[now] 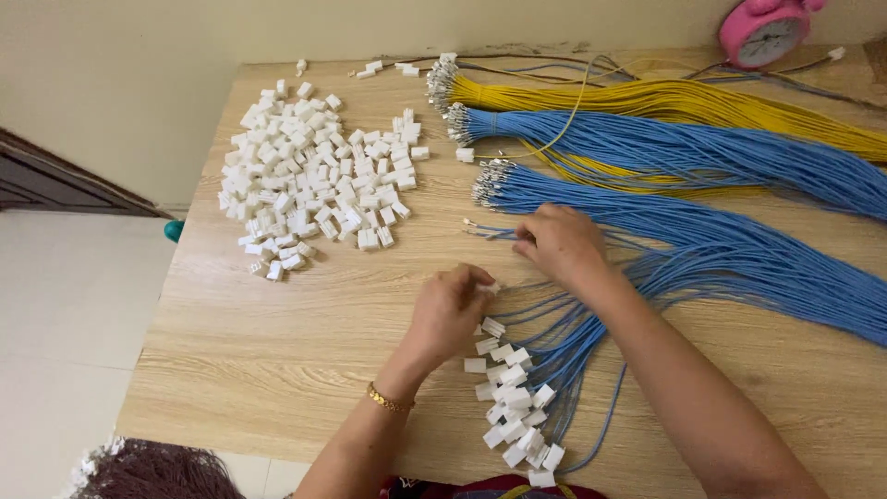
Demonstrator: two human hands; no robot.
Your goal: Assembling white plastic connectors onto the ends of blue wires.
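A big heap of loose white plugs (314, 176) is seen on the wooden table (277, 351). It has not been used up yet. To the right of the heap, a yellow wire bundle (665, 100) and two blue wire bundles (665, 152) are laid out, with bare metal tips facing the heap. Below and to the right of the heap, a smaller bunch of blue wires with plugs already fitted (517, 407) is piled. So some of the work is judged to be done, and much more is left.

A small white plug (490, 288) is pinched between the fingertips of the left hand (448, 310), which are pressed together on it. This plug is held below and to the right of the heap, just above the finished bunch. The right hand (559, 242) is held just beside it, fingers curled over a thin blue wire (485, 228). It cannot be told how tightly that wire is gripped. A pink clock (762, 30) is stood far to the right of the heap.
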